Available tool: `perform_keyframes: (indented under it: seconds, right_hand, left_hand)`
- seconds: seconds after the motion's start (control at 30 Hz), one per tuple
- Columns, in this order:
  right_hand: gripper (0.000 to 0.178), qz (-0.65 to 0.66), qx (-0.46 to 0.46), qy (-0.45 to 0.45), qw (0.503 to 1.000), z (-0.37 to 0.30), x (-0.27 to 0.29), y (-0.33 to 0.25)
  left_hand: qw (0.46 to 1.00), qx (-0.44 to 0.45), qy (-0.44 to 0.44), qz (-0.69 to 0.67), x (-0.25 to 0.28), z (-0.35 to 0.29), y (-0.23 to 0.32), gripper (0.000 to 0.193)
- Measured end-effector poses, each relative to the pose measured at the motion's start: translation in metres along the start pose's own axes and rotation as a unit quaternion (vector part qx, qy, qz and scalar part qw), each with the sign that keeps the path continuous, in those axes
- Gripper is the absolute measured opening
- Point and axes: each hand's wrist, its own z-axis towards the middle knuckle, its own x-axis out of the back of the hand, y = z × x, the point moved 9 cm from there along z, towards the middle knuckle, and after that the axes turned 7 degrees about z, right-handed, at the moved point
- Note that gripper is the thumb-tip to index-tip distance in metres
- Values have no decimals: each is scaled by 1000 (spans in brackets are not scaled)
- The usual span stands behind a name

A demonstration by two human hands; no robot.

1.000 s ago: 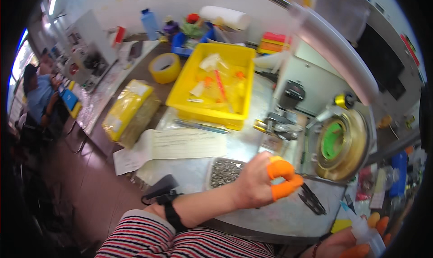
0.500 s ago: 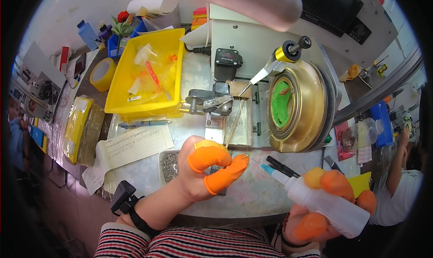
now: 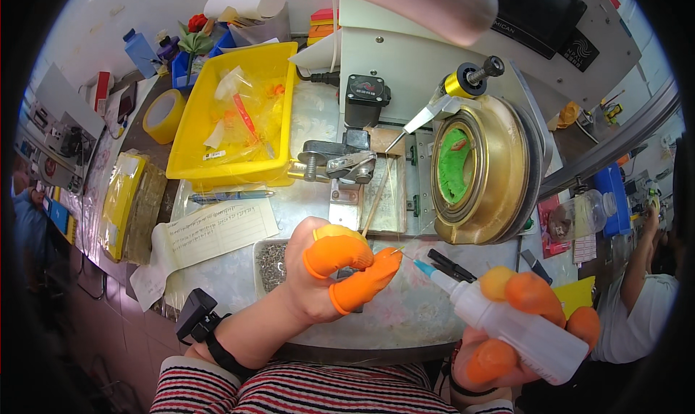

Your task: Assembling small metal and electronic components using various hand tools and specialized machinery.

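My left hand (image 3: 329, 273), in orange finger cots, is closed in a pinch above the bench. A tiny thin gold-coloured piece (image 3: 396, 251) pokes out at its fingertips; its kind is too small to make out. In my right hand (image 3: 496, 362), also in finger cots, lies a translucent squeeze bottle (image 3: 532, 339), tilted with its blue needle tip (image 3: 426, 268) toward the left fingertips. The fine needle ends close beside the thin piece; whether they touch I cannot tell. A small tray (image 3: 256, 268) of tiny metal parts sits left of my left hand, partly hidden by it.
Beyond my hands stands a machine with a lever clamp (image 3: 351, 166) and a brass-coloured round drum (image 3: 485, 218). A yellow bin (image 3: 181, 157) holds plastic bags. Handwritten paper (image 3: 217, 233), a pen (image 3: 232, 196) and black tweezers (image 3: 450, 265) lie on the bench. A person (image 3: 644, 305) sits at right.
My right hand has shifted slightly left with the bottle, bringing the needle closer to the left fingertips. My left hand keeps its pinch almost in place.
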Motion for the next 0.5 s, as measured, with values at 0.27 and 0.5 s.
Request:
perform_keyframes:
  seconds: [0.27, 0.5]
  right_hand:
    - [77, 1, -125, 65, 990, 9, -24, -1]
    - [66, -63, -42, 116, 990, -11, 45, -5]
  left_hand:
    - [999, 9, 14, -29, 0, -8, -6, 30]
    - [1000, 0, 2, -26, 1, 1, 1, 30]
